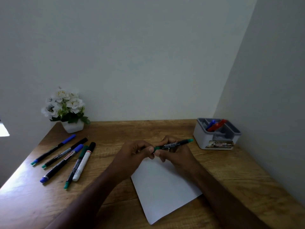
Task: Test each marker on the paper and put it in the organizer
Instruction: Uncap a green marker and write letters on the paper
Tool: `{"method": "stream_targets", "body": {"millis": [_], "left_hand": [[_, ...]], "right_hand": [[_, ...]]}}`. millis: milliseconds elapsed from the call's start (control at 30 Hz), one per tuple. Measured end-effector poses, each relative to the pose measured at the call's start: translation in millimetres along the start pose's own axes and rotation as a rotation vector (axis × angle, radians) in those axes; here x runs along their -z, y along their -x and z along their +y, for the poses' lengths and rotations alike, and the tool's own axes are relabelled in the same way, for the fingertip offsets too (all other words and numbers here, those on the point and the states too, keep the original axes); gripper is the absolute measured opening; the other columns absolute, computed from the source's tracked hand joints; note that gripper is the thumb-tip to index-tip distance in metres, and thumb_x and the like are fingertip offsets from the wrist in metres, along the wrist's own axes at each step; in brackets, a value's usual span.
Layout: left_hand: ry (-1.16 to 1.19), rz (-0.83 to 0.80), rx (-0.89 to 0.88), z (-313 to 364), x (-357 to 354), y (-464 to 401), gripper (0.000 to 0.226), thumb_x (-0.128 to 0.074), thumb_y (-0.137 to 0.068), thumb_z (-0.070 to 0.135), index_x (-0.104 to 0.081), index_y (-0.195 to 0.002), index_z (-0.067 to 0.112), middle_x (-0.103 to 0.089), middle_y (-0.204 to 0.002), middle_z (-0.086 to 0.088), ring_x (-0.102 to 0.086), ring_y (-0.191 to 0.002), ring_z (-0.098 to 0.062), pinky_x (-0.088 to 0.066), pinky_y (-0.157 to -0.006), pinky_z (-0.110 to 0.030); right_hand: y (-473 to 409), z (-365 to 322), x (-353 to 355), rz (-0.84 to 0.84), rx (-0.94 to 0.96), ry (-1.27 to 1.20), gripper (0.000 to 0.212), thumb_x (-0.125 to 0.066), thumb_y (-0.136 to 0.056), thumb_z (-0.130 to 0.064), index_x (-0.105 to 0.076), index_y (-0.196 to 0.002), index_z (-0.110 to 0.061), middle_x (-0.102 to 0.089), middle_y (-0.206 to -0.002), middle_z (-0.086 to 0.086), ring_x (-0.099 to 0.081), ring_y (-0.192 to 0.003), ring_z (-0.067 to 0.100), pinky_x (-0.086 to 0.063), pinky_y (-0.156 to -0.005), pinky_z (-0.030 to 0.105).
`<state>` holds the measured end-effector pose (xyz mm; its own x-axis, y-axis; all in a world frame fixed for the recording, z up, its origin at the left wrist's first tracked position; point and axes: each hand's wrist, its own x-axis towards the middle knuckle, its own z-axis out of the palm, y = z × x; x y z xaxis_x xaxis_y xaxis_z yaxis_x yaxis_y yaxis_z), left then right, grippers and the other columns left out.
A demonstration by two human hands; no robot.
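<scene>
A black marker with green ends (175,143) lies level above the white paper (165,187). My right hand (176,152) grips its barrel. My left hand (137,153) pinches the green end nearest it, where the cap sits. Several more markers (66,157) lie side by side on the left of the wooden desk (231,171). The grey organizer (217,134) stands at the back right with a blue and a red marker (214,125) inside.
A white pot of white flowers (66,109) stands at the back left against the wall. Walls close the desk at the back and on the right. The desk's left edge runs diagonally past the loose markers.
</scene>
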<state>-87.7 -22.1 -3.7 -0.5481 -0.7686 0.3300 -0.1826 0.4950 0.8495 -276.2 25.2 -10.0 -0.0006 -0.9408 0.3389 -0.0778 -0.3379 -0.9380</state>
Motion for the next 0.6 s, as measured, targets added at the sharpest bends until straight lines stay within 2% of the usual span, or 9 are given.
{"method": "stream_targets", "body": {"millis": [100,200,300,333,400,467,533,600], "left_hand": [[0.018,0.019,0.014,10.3,-5.7,-1.6,0.018,-0.059,-0.095,0.022,-0.076,-0.088,0.021,-0.075,-0.088,0.006,-0.068,-0.084,-0.005,-0.049,-0.070,-0.015],[-0.112,0.015,0.041,16.4,-9.2,-10.2,0.013,-0.061,-0.094,0.030,-0.074,-0.094,0.028,-0.071,-0.088,0.020,-0.062,-0.081,0.013,-0.043,-0.066,-0.006],[-0.223,-0.002,-0.002,27.2,-12.3,-28.6,0.007,-0.065,-0.092,0.031,-0.072,-0.094,0.030,-0.064,-0.089,0.029,-0.055,-0.087,0.023,-0.039,-0.069,0.000],[-0.253,-0.014,-0.025,31.9,-14.4,-36.5,0.008,-0.066,-0.092,0.030,-0.073,-0.090,0.027,-0.066,-0.085,0.025,-0.056,-0.086,0.021,-0.040,-0.071,0.000],[-0.310,-0.068,-0.048,39.1,-20.6,-54.8,0.021,-0.065,-0.092,0.032,-0.072,-0.081,0.015,-0.071,-0.079,0.007,-0.063,-0.081,0.002,-0.047,-0.072,-0.010],[-0.325,-0.120,-0.080,41.5,-30.9,-74.0,0.027,-0.065,-0.089,0.033,-0.067,-0.073,0.010,-0.067,-0.073,-0.005,-0.062,-0.070,-0.011,-0.050,-0.072,-0.034],[-0.340,-0.148,-0.104,43.3,-44.3,-90.1,0.022,-0.067,-0.088,0.027,-0.066,-0.069,0.017,-0.063,-0.068,0.004,-0.060,-0.067,-0.006,-0.048,-0.067,-0.032],[-0.373,-0.158,-0.106,46.0,-57.7,-103.0,0.016,-0.069,-0.089,0.027,-0.074,-0.085,0.013,-0.072,-0.084,0.003,-0.066,-0.080,-0.009,-0.052,-0.073,-0.031]], "right_hand": [[1.7,-6.1,0.3,-0.012,0.016,0.079,0.015,-0.067,-0.090,0.002,-0.072,-0.097,-0.010,-0.074,-0.088,-0.002,-0.069,-0.084,0.012,-0.053,-0.071,0.023],[-2.0,-19.7,11.2,0.172,0.040,0.084,0.016,-0.057,-0.099,-0.008,-0.070,-0.102,-0.016,-0.075,-0.104,-0.002,-0.068,-0.102,0.014,-0.053,-0.081,0.026],[-8.2,-40.7,35.8,0.309,0.098,0.300,0.018,-0.049,-0.103,-0.017,-0.064,-0.111,-0.021,-0.067,-0.089,0.000,-0.063,-0.083,0.010,-0.048,-0.072,0.025],[-11.0,-49.1,49.1,0.317,0.130,0.451,0.020,-0.048,-0.104,-0.018,-0.063,-0.116,-0.021,-0.064,-0.085,0.000,-0.059,-0.077,0.008,-0.046,-0.068,0.023],[-16.9,-71.8,79.6,0.299,0.194,0.790,0.024,-0.050,-0.103,-0.018,-0.059,-0.126,-0.017,-0.064,-0.082,0.000,-0.058,-0.072,0.010,-0.043,-0.064,0.027],[-20.4,-97.0,111.6,0.279,0.180,0.984,0.026,-0.056,-0.100,-0.018,-0.055,-0.126,-0.017,-0.065,-0.078,-0.001,-0.061,-0.068,0.013,-0.046,-0.061,0.030],[-23.2,-119.6,141.2,0.309,0.129,1.104,0.017,-0.062,-0.096,-0.020,-0.060,-0.112,-0.018,-0.064,-0.077,-0.002,-0.061,-0.067,0.012,-0.047,-0.059,0.026],[-27.1,-136.7,163.6,0.329,0.075,1.223,0.008,-0.067,-0.092,-0.025,-0.067,-0.095,-0.018,-0.064,-0.076,-0.004,-0.062,-0.070,0.012,-0.048,-0.063,0.026]]}}
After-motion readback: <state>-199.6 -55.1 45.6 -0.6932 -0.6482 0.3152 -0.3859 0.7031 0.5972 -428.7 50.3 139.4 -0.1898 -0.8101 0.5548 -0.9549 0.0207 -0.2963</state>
